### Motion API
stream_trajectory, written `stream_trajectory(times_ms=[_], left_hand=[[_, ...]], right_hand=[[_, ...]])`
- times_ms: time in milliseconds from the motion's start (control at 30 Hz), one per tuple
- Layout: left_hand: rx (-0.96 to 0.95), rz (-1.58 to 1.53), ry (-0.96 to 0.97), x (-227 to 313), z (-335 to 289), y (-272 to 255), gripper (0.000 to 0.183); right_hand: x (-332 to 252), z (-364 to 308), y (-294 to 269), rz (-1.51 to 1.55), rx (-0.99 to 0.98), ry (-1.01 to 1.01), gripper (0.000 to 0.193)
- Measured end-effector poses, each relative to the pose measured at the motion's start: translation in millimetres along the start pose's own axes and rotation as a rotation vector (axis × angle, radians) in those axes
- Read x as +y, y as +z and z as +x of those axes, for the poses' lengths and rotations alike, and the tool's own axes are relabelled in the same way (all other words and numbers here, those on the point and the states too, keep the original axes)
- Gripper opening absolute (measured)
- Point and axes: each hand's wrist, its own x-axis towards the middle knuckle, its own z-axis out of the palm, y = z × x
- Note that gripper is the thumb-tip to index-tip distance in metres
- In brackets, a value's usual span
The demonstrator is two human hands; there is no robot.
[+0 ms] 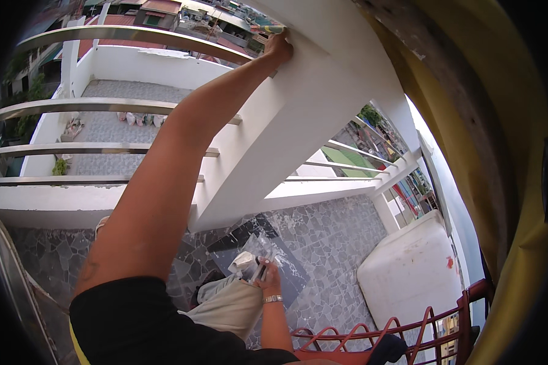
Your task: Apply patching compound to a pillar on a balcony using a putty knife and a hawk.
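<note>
My left arm stretches up along a white pillar (pixel 249 146). At its far end my left hand (pixel 279 48) is closed on a small tool with a yellow-green part (pixel 268 28), against the pillar's edge; the tool's exact kind is too small to tell. Lower down, my right hand (pixel 269 277), with a metal watch (pixel 273 298) on the wrist, grips a clear plastic bag (pixel 260 246). A lump of white paste (pixel 242 261) shows at the bag's side. The right fingers are partly hidden by the plastic.
Metal rails (pixel 73 106) run left from the pillar, with a tiled terrace (pixel 119 121) beyond. Below lies a white-smeared dark sheet (pixel 295 274) on a stone-patterned floor (pixel 341 237). A white box-like object (pixel 408 267), a red metal frame (pixel 359 337) and a yellow cloth (pixel 517 243) stand at right.
</note>
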Motion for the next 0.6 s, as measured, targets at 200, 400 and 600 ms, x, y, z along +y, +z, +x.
stream_trajectory(times_ms=[200, 400, 600], left_hand=[[-0.135, -0.148, 0.072, -36, 18, 50, 0.055], [0.073, -0.221, -0.046, -49, 30, 11, 0.056], [-0.040, 0.065, 0.179, 48, -73, -26, 0.058]], right_hand=[[-41, -20, -13, -0.434, 0.021, -0.474, 0.050], [-91, -6, 38, 0.593, 0.088, 0.376, 0.023], [-64, -11, 13, 0.313, 0.079, 0.176, 0.024]])
